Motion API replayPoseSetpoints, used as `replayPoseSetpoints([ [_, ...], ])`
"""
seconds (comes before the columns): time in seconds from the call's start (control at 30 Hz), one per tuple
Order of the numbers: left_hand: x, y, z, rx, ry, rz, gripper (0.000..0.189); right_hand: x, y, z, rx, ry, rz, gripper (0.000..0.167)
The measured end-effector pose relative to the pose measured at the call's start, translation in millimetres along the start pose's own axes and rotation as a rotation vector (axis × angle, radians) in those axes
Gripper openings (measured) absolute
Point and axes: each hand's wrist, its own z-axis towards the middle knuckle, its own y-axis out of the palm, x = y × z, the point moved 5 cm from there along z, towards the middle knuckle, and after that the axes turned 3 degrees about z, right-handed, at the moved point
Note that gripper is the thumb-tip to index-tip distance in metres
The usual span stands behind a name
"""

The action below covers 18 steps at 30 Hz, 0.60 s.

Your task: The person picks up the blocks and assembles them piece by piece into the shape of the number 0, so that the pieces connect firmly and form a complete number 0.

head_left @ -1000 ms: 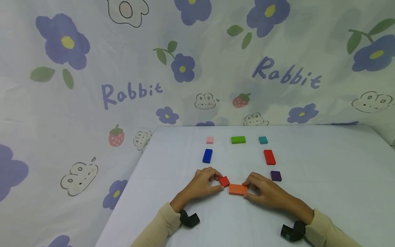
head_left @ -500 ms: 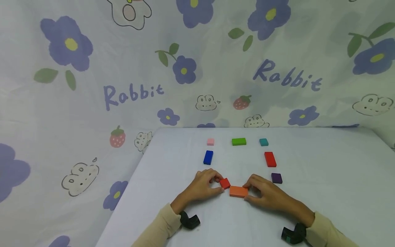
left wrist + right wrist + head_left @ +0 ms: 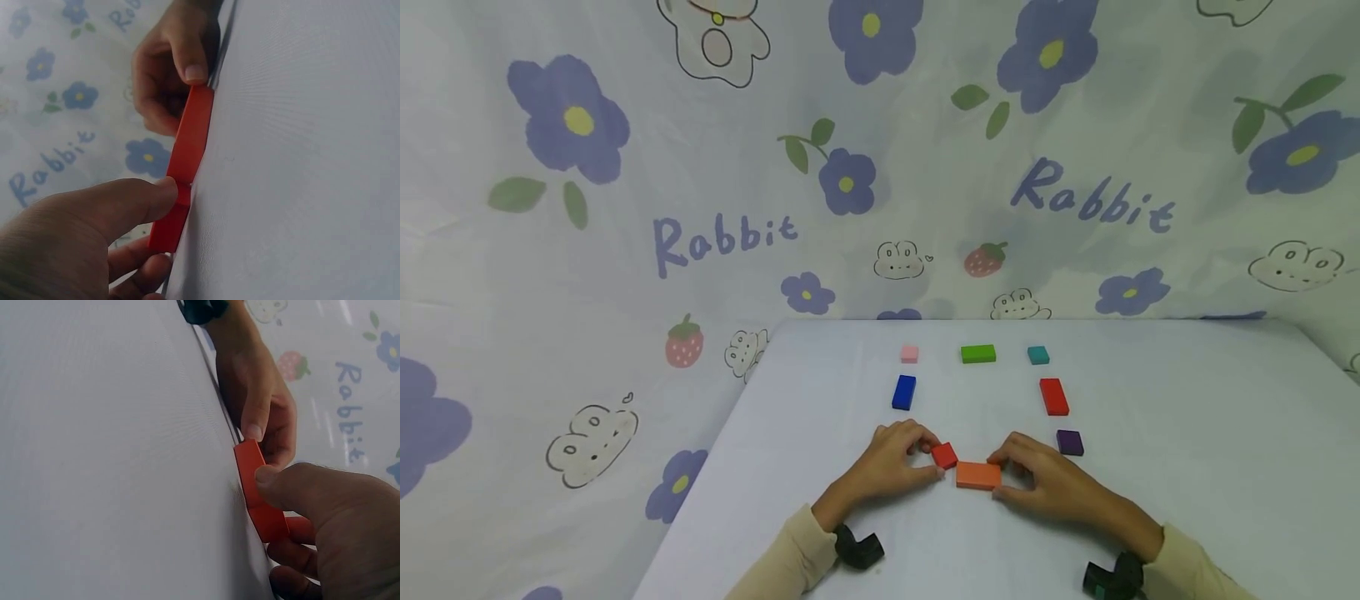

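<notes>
On the patterned cloth backdrop (image 3: 722,158), the head view shows purple-blue lettering; one "Rabbit" (image 3: 724,242) stands between nine and ten o'clock, climbing slightly as it reads; another "Rabbit" (image 3: 1093,200) stands near two o'clock, sloping downward; in the left wrist view, the cloth carries a "Rabbit" (image 3: 53,165) at about nine o'clock, rising steeply, and a partial "Rab" (image 3: 127,12) at eleven, cut off by the top edge; in the right wrist view, a paler "Rabbit" (image 3: 350,411) sits between two and three o'clock, its letters running down toward four.
</notes>
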Motion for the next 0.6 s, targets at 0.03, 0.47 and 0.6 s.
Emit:
replayPoseSetpoints([
  [0.03, 0.1, -0.1, -0.1, 0.002, 0.002, 0.004, 0.034, 0.3, 0.1, 0.2, 0.004, -0.001, -0.001, 0.031],
  [0.47, 1.4, -0.8, 0.6, 0.011, 0.012, -0.002, 0.034, 2.0, -1.2, 0.4, -0.001, 0.009, 0.048, 0.031],
  [0.6, 1.4, -0.8, -0.8, 0.019, 0.022, 0.003, 0.034, 0.8, -6.0, 1.3, -0.016, 0.035, 0.113, 0.03],
])
